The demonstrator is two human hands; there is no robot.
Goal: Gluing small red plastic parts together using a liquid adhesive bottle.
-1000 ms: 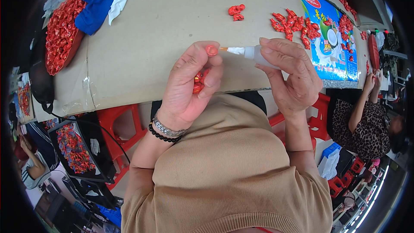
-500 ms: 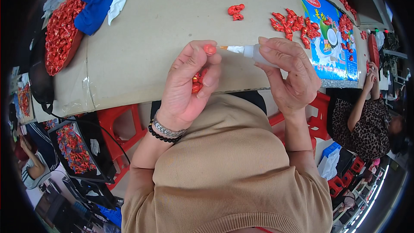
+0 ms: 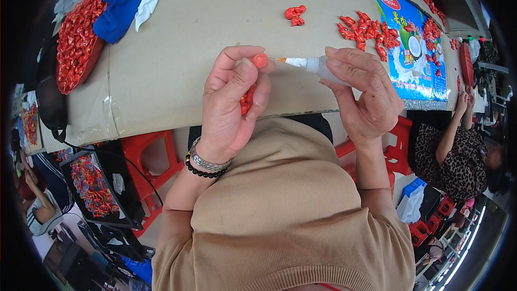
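My left hand (image 3: 229,102) is closed, pinching a small round red piece (image 3: 260,60) between thumb and forefinger. More red pieces (image 3: 248,98) are tucked against its palm under the curled fingers. My right hand (image 3: 369,89) grips a translucent squeeze bottle (image 3: 329,70) by its body, held sideways. The bottle's thin nozzle, with white and orange on it, points left toward the pinched piece, its fine tip near that piece; whether they touch I cannot tell. Both hands are above the near part of the table (image 3: 177,75).
Small red figures lie in a cluster (image 3: 366,29) at the right, beside a blue printed sheet (image 3: 396,75). A red heap (image 3: 81,37) fills a container at the left, under a blue cloth (image 3: 114,13). A co-worker (image 3: 452,151) sits at the right. Red stools (image 3: 148,156) stand below.
My left hand has shifted slightly left and turned a little, and the pinched piece is turned too. The squeeze bottle in my right hand has moved marginally to the right.
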